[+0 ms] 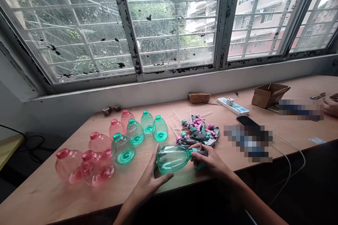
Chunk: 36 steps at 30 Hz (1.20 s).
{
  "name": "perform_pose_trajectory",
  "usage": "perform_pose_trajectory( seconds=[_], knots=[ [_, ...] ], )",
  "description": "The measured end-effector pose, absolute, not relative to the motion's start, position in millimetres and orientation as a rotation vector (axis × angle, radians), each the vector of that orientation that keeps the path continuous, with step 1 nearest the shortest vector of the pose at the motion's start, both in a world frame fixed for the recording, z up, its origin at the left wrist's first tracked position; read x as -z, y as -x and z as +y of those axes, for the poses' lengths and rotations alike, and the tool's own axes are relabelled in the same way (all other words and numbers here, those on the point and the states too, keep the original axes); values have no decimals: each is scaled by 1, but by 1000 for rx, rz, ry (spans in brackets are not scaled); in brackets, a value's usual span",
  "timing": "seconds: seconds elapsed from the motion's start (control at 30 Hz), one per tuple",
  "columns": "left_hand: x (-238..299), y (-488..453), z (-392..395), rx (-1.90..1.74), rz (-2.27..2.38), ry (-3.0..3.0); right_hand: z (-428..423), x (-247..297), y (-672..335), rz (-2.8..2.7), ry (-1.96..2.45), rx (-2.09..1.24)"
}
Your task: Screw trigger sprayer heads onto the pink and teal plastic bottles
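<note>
A clear green spray bottle [173,158] lies on its side in the air above the table's front edge, its neck toward the right. My left hand [151,177] cups its base, with the thumb below and the fingers behind. At the neck, my right hand [208,158] is closed around the dark spray head [202,150], whose green trigger hangs below. Just behind lies a pile of loose spray heads [198,130] in pink, green and grey, with thin tubes sticking out. Several open green bottles [123,149] stand left of my hands.
Several open pink bottles [68,165] stand farther left on the wooden table [39,190]. A power strip [233,106], a phone [250,124] and an open cardboard box [269,95] are to the right. White cables [289,158] hang over the front edge. Windows line the back.
</note>
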<state>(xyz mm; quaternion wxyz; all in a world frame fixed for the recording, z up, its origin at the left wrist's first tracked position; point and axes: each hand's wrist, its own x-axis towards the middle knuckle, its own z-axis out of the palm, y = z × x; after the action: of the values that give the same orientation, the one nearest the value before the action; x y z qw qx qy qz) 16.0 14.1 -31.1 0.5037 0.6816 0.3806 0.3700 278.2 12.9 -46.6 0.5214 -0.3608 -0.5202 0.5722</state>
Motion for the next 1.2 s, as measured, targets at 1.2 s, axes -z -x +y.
perform_pose_trajectory(
  seconds=[1.2],
  knots=[
    [22, -20, 7, -889, 941, -1673, 14, 51, -279, -1249, 851, -1385]
  ],
)
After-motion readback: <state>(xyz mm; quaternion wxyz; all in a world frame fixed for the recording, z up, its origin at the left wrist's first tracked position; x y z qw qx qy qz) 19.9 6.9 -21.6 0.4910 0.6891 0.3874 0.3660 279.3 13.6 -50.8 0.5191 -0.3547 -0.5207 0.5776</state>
